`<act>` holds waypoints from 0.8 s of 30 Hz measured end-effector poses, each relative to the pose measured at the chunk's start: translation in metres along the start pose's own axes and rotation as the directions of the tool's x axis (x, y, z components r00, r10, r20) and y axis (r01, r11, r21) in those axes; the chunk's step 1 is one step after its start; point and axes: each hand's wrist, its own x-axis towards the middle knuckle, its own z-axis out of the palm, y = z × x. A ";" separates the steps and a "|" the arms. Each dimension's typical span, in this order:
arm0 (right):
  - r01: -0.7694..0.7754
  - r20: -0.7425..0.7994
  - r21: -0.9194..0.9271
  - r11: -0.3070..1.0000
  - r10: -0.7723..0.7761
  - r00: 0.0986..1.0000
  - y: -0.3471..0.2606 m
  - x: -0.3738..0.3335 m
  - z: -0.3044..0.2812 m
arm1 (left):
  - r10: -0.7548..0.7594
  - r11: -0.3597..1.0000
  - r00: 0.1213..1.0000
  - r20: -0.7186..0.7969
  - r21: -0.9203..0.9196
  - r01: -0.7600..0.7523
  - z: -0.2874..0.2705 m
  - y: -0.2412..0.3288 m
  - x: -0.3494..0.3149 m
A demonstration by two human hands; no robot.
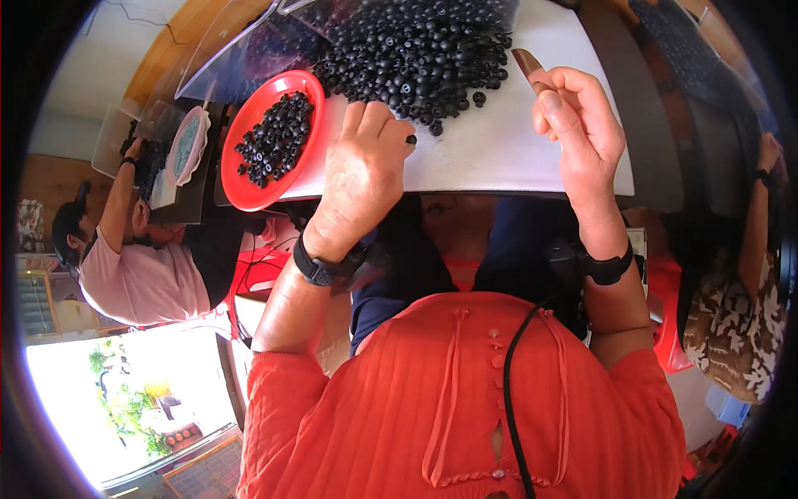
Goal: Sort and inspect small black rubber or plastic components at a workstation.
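My left hand (357, 170) hovers over the near edge of the white work surface, its fingers closed on a small black ring-like part (411, 140). The knuckles hide most of that grip. Farther right, my right hand (582, 125) is raised with a short knife (527, 63) in its curled fingers, the blade pointing up and left. Beyond both hands spreads a heap of small round black parts (407, 62), many showing a hole. To the left of my left hand, a red oval plate (236, 179) carries more of the same parts.
The white work surface (482, 162) ends at a near edge above my knees. A clear plastic bin (224, 62) stands behind the red plate. At far left a co-worker (145, 266) reaches among dark parts beside a pale scalloped dish (188, 148). Another person (736, 324) sits at far right.
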 end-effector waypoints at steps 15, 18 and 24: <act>0.105 0.308 -0.500 0.860 0.063 0.949 -0.001 0.003 0.038 | -0.508 0.158 0.825 0.249 -0.914 0.374 0.011 0.000 -0.014; 0.075 0.297 -0.528 0.846 0.101 0.950 -0.002 0.005 0.038 | -0.519 -0.057 0.802 0.294 -0.949 0.311 0.021 0.002 -0.016; 0.022 0.312 -0.540 0.842 0.176 0.934 -0.002 0.009 0.036 | -0.490 -0.284 0.796 0.355 -0.928 0.239 0.023 0.006 -0.009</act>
